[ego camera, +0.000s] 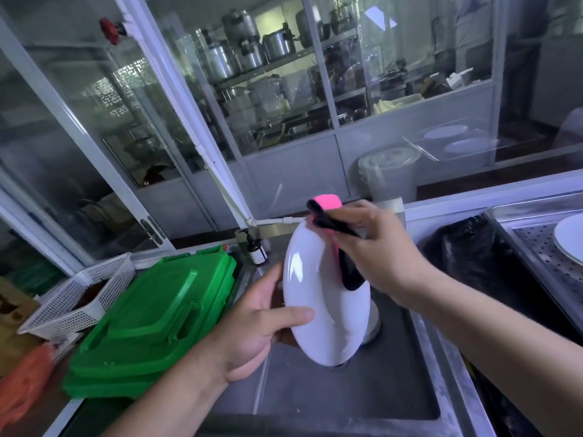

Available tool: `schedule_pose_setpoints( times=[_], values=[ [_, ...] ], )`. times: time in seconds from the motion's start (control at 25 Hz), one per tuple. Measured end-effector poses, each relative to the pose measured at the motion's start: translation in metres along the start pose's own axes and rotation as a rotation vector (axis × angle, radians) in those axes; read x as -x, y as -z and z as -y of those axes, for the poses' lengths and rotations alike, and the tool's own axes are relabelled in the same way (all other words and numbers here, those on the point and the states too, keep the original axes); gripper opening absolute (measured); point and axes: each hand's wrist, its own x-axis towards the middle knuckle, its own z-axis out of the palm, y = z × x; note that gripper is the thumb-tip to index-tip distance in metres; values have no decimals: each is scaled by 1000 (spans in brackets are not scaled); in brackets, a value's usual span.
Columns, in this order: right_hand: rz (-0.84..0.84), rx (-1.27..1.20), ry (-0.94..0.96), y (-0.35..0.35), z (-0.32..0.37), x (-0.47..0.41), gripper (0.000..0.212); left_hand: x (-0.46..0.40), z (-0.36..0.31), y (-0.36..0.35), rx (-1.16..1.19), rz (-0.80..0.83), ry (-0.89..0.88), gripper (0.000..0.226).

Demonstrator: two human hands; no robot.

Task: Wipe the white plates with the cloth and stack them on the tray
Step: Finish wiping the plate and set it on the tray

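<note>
White plate (310, 298) stands tilted on edge above the steel sink (315, 389), left hand (252, 326) gripping its lower rim; right hand (378, 247) pinches the pink-and-black cloth (328, 216) against its top edge.

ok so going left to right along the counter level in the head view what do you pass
orange plastic bag → white perforated basket → stack of green lids → left hand → white plate → right hand holding the pink and black cloth → black bag → perforated metal tray
</note>
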Motion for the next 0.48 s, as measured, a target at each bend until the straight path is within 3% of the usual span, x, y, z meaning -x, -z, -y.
schedule_pose_setpoints(
  times=[0.12, 0.2, 0.48],
  values=[
    [120, 87, 241, -14, 4, 14, 54, -3, 5, -2, 37, -54, -17, 58],
    [180, 103, 298, -20, -4, 23, 62, -1, 11, -4, 115, -69, -32, 60],
    [343, 249, 410, -16, -21, 50, 52, -2, 25, -15, 421, -115, 72, 63]
  ],
)
